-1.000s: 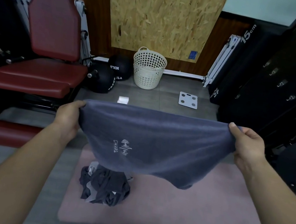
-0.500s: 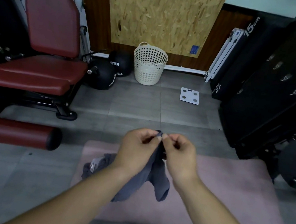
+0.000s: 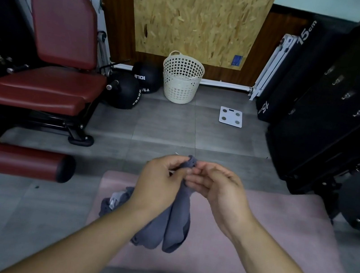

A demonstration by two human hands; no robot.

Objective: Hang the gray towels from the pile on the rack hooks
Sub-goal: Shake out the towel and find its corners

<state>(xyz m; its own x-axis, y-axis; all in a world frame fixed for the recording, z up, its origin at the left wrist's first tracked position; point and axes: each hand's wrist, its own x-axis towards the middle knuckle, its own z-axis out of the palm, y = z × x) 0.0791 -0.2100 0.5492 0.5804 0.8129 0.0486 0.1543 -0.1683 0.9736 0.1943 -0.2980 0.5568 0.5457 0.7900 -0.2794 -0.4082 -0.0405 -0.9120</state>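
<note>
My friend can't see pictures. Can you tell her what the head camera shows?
Two hands, left hand and right hand, pinch the top of a folded gray towel hanging over a pink mat. More gray towels lie piled behind it; a white basket stands by the wall.

Gym corner as I see it from the head camera

A white perforated basket (image 3: 181, 80) stands against the wall under a chipboard panel (image 3: 199, 14); two black medicine balls (image 3: 135, 84) sit just left of it, touching the red padded bench (image 3: 44, 63); a white bathroom scale (image 3: 231, 117) lies on the grey floor tiles to the basket's right; black foam blocks (image 3: 287, 78) marked 15cm lean at the right; a pink mat (image 3: 276, 234) lies nearest me.
</note>
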